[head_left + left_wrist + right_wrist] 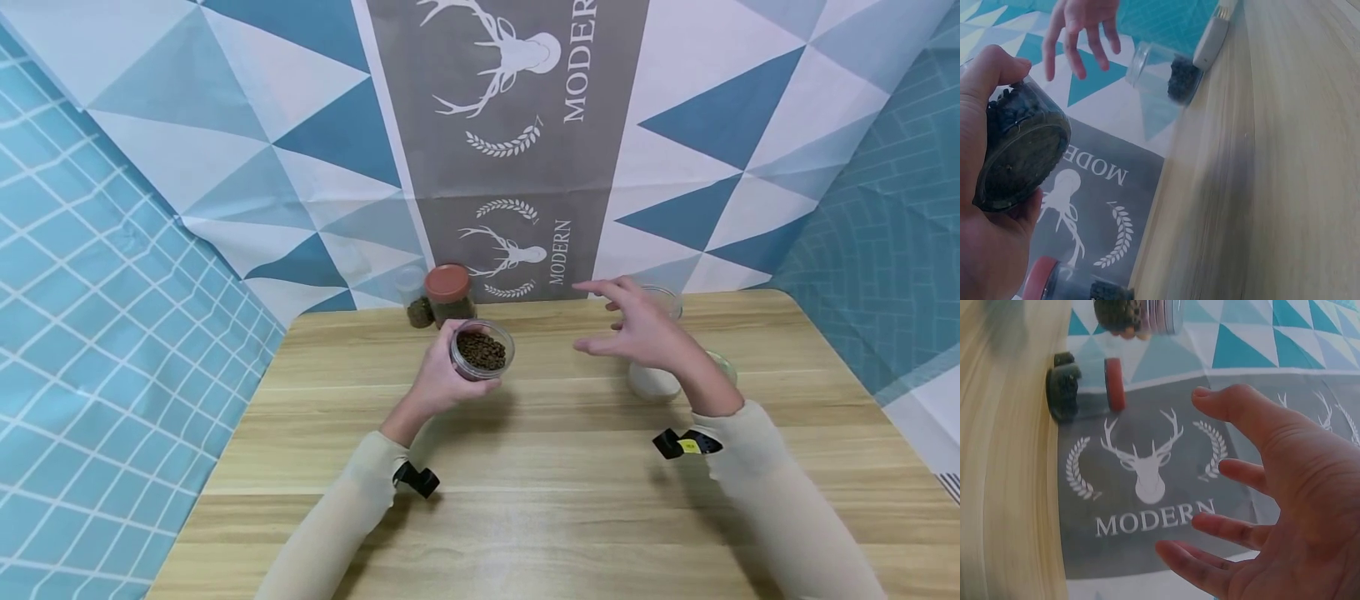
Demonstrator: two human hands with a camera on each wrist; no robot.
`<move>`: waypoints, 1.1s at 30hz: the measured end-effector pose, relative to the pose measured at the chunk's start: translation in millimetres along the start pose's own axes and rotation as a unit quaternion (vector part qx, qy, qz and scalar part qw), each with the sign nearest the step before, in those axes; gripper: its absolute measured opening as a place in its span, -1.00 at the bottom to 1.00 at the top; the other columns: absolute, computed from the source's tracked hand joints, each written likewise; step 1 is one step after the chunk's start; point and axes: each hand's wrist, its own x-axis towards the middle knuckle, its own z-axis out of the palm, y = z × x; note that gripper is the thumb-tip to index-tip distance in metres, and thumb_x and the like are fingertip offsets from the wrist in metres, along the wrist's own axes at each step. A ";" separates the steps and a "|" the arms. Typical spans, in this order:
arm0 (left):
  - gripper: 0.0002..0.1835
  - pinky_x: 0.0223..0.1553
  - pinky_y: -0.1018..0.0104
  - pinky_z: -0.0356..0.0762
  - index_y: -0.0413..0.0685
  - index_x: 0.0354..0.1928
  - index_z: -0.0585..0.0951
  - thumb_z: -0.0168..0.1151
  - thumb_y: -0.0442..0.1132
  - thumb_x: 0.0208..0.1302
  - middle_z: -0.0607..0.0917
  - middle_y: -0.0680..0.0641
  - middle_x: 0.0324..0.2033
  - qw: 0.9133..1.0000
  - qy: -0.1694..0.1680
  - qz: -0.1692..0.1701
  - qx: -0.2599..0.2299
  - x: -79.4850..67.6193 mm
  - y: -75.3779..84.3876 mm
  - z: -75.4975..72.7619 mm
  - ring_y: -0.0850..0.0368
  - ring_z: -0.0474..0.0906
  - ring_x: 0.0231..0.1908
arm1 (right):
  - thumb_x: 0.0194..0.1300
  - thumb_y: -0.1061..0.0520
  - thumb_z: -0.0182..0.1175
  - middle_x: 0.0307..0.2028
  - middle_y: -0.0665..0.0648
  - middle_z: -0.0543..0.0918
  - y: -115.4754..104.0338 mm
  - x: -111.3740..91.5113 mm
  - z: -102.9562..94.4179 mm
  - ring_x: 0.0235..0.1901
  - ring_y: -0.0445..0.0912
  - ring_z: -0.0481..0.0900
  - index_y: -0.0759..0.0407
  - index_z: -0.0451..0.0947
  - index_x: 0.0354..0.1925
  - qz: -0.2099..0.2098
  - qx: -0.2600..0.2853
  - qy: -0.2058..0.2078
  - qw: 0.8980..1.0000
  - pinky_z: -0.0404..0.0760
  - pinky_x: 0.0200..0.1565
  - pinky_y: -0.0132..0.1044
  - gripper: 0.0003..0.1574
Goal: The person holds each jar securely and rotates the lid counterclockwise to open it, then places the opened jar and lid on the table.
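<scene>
My left hand (pixel 438 375) grips an uncapped clear jar (pixel 510 337), tilted so its mouth faces the head camera. Small brown pellets (pixel 482 351) lie inside it. In the left wrist view the thumb and fingers wrap the jar's side (pixel 1025 140). My right hand (pixel 648 329) hovers in the air with fingers spread and holds nothing; the right wrist view shows the bare palm (pixel 1310 506). Behind this hand stands a clear glass jar (pixel 671 302), partly hidden; the left wrist view shows dark contents in that jar (pixel 1182 78).
A jar with a red lid (pixel 448 283) and a smaller pale-capped jar (pixel 420 312) stand at the back edge, beyond the left hand. Below the right hand lie a round white item (pixel 654 383) and a clear round rim (pixel 723 367). A patterned cloth wall (pixel 517 183) borders the wooden table (pixel 525 517).
</scene>
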 end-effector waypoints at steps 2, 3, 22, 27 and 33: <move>-0.03 0.43 0.48 0.55 -0.38 0.39 0.45 0.71 -0.50 -0.16 0.70 -0.41 0.31 1.000 -0.003 0.002 -0.001 0.8 0.4 2.0 -0.24 0.66 0.32 | 0.31 -0.06 0.63 0.43 0.39 0.45 -3.4 1.5 3.7 0.39 0.43 0.56 0.01 0.42 0.67 -0.004 0.009 -0.003 1.000 0.74 0.34 0.38 0.08; -0.03 0.43 0.47 0.55 -0.38 0.39 0.45 0.71 -0.51 -0.16 0.70 -0.41 0.31 1.000 -0.006 0.003 -0.002 1.5 0.6 3.1 -0.22 0.66 0.32 | 0.30 -0.05 0.64 0.42 0.39 0.46 -5.1 2.1 5.5 0.39 0.42 0.56 0.00 0.43 0.67 -0.007 0.012 -0.003 1.000 0.75 0.33 0.37 0.08; -0.05 0.59 0.16 0.54 -0.40 0.37 0.42 0.73 -0.52 -0.11 0.68 -0.45 0.34 0.999 -0.035 0.030 0.003 7.9 -0.9 26.2 -0.34 0.65 0.37 | 0.23 -0.01 0.70 0.41 0.44 0.45 -32.9 9.5 32.7 0.29 0.34 0.58 -0.03 0.48 0.63 -0.051 0.052 -0.011 0.997 0.84 0.21 0.26 0.09; -0.05 0.58 0.17 0.54 -0.38 0.39 0.42 0.73 -0.50 -0.08 0.68 -0.45 0.34 0.999 -0.039 0.032 0.005 9.4 -0.1 31.4 -0.32 0.65 0.37 | 0.18 -0.04 0.73 0.40 0.37 0.46 -41.4 11.5 41.5 0.32 0.30 0.57 -0.09 0.48 0.64 -0.055 0.059 -0.021 0.997 0.84 0.21 0.25 0.14; -0.06 0.57 0.20 0.54 -0.35 0.38 0.41 0.72 -0.46 -0.08 0.72 -0.39 0.33 0.999 -0.037 0.030 0.009 9.2 0.4 34.6 -0.29 0.66 0.37 | 0.15 -0.07 0.76 0.39 0.38 0.47 -49.2 12.5 50.5 0.35 0.30 0.58 -0.11 0.48 0.63 -0.060 0.056 -0.031 0.996 0.85 0.20 0.23 0.17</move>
